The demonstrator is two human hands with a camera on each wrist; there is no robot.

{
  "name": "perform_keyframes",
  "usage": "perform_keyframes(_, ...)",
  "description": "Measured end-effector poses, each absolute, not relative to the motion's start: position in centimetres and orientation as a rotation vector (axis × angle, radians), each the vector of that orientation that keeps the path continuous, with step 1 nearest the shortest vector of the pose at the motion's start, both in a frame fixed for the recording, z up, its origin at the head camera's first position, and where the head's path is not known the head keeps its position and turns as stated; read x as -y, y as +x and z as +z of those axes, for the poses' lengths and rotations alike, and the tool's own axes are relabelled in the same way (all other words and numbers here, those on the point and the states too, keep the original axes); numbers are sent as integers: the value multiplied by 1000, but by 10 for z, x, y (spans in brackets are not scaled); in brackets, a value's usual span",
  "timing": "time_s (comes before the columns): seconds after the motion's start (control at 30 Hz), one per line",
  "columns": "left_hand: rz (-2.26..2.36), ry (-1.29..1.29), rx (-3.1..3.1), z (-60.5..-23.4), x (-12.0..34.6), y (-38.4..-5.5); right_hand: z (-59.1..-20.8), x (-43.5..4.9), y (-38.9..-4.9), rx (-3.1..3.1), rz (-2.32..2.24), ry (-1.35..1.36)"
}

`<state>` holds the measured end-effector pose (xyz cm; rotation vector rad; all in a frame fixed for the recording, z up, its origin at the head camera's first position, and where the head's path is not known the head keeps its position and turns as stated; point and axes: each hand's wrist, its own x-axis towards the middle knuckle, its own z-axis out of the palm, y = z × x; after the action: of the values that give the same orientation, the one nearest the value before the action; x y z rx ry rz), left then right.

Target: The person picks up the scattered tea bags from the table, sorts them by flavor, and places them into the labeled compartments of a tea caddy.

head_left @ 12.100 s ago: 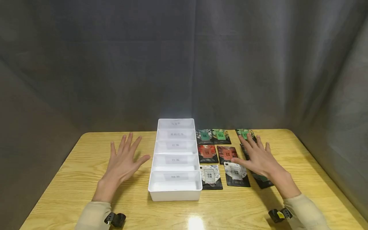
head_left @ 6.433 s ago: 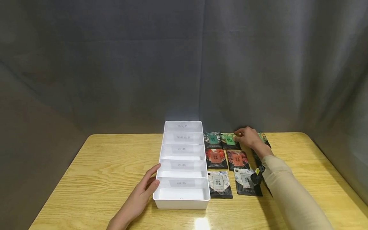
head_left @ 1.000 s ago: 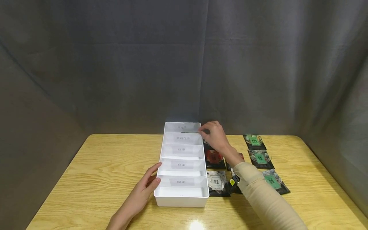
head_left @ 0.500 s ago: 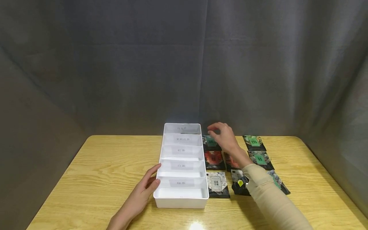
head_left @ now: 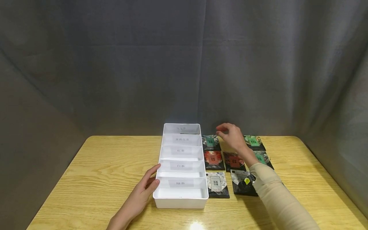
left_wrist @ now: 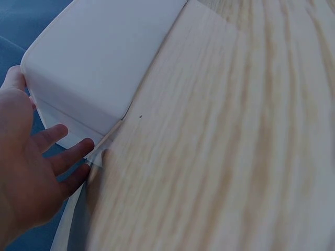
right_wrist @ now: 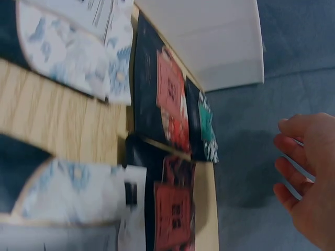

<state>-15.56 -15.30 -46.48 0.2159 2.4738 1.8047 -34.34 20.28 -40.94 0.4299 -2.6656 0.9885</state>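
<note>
A long white divided box (head_left: 180,203) with labelled compartments stands mid-table. My left hand (head_left: 138,195) rests at its near left side, index finger and thumb on the rim; the left wrist view shows the other fingers spread beside the box wall (left_wrist: 99,57). My right hand (head_left: 232,138) hovers right of the box's far end, fingers loosely bent, nothing between them. Below its fingertips lies a teal-labelled tea packet (head_left: 211,142). A thin dark packet edge (head_left: 189,133) shows in the farthest compartment. Red-labelled packets (head_left: 213,159) lie nearer, before a white-labelled packet (head_left: 217,184).
Another white-labelled packet (head_left: 241,182) lies partly under the right wrist camera. Green-labelled packets (head_left: 254,142) form a column farther right, partly hidden by the forearm. A grey curtain (head_left: 129,80) rises behind the wooden table (head_left: 86,179).
A green-labelled packet has left the back row, and a dark packet edge has appeared in the farthest compartment. My right hand has since drawn away rightward from there; my left hand has stayed put.
</note>
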Motion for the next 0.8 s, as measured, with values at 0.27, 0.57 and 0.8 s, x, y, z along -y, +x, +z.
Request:
perform_keyframes(0.27,1803,210,-2470,-464,153,-156,-418,-222,-347,2694,987,373)
perform_keyframes(0.57,1800,226,-2476,-463,155,-153,-422,-239,-349,2691,955,329)
perform_keyframes(0.8,1795,226,-2477,-462,154,-152,-422,-259,-350,2756,900,246)
